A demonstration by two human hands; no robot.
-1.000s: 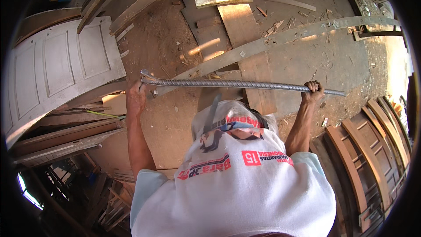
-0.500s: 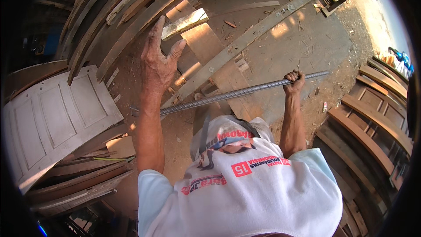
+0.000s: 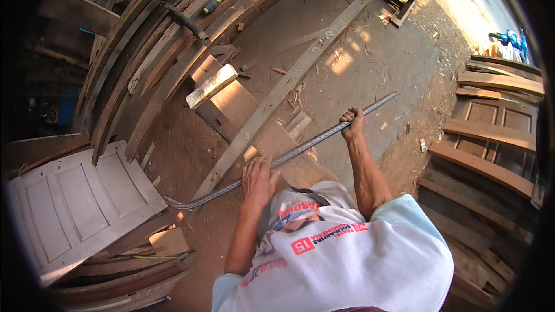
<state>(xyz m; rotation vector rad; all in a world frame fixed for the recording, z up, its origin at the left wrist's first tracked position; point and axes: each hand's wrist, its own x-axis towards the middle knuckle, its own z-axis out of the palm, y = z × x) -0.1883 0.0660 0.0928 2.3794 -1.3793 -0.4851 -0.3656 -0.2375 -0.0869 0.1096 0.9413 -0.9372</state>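
My right hand (image 3: 353, 124) is closed round a long ribbed steel bar (image 3: 315, 141), near its far right end. The bar slants across in front of my body, and its near left end is bent like a hook. My left hand (image 3: 258, 181) lies over the bar at its left half, fingers curled across it; the stretch beneath the palm is hidden. Just beyond the bar runs a long wooden beam (image 3: 306, 69), and left of that beam a short wood block (image 3: 212, 85) rests on a board.
Long curved-looking planks (image 3: 173, 52) are stacked at the far left, with a hammer-like tool (image 3: 186, 22) and a yellow-handled screwdriver (image 3: 215, 4) on them. A white panelled door (image 3: 87, 188) leans at the left. More planks (image 3: 483, 162) and a brown door fill the right side. Wood scraps litter the floor.
My left hand has come down from its raised, spread position onto the bar. My right hand has shifted left with the bar, which now slants more steeply. The view has moved too.
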